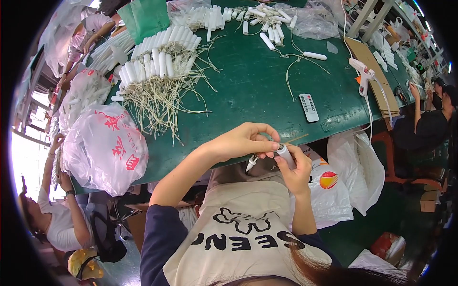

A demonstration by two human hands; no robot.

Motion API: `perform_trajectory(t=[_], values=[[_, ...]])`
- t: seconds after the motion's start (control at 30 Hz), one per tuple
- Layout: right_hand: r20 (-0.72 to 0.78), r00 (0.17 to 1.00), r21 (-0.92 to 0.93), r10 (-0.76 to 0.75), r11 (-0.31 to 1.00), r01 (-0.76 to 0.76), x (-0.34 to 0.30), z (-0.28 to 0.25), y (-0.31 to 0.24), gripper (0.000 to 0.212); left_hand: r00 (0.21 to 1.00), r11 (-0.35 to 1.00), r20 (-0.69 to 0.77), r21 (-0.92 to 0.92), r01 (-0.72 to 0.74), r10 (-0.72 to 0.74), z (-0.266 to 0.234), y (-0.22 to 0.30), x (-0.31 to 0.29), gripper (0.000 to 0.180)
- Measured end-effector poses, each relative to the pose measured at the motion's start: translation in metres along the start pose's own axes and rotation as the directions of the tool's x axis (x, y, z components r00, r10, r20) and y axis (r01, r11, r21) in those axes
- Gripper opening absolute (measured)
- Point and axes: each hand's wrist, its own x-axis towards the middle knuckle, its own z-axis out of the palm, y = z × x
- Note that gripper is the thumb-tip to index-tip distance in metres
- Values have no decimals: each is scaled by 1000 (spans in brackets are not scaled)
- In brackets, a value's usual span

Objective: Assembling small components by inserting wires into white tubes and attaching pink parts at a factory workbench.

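My right hand (296, 168) is closed around a white plastic tube (285, 155), tilted just in front of the table edge, above my lap. At the tube's upper end, my left hand (248, 141) pinches with thumb and fingers; what sits between the fingertips is too small to make out. Below those fingers pokes a small white pointed piece (251, 163), like a candle-flame tip, on a short stem. Whether the left fingers grip it or it hangs by a wire, I cannot tell. A thin yellowish wire (296, 139) sticks out to the right beyond the tube.
White tubes with trailing wires (157, 66) lie heaped on the green table (243, 90). A remote control (308, 107), a single wired tube (315, 56) and a hot glue gun (362, 74) lie farther right. Stuffed plastic bags (107, 148) crowd the left. Other people work at both sides.
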Motion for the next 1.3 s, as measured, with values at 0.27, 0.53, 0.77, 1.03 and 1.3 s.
perform_trajectory(t=[0.27,0.53,0.77,1.03,1.3], values=[[102,995,281,-10,959,-19,-9,5,15,45,961,999,271,23,42,-47,-1,-2,-1,32],[336,941,263,46,954,-140,10,-11,0,48,971,1000,237,-8,17,-15,-7,-16,-12,26],[-339,940,-430,34,883,-187,80,-44,36,28,980,994,198,105,8,-29,-6,-28,-26,24],[-270,963,-795,6,564,-226,98,-37,75,47,979,995,195,92,44,-62,-10,-26,-34,25],[-360,929,-492,89,828,-270,94,-48,78,45,977,998,211,59,21,-33,-13,-31,-31,28]])
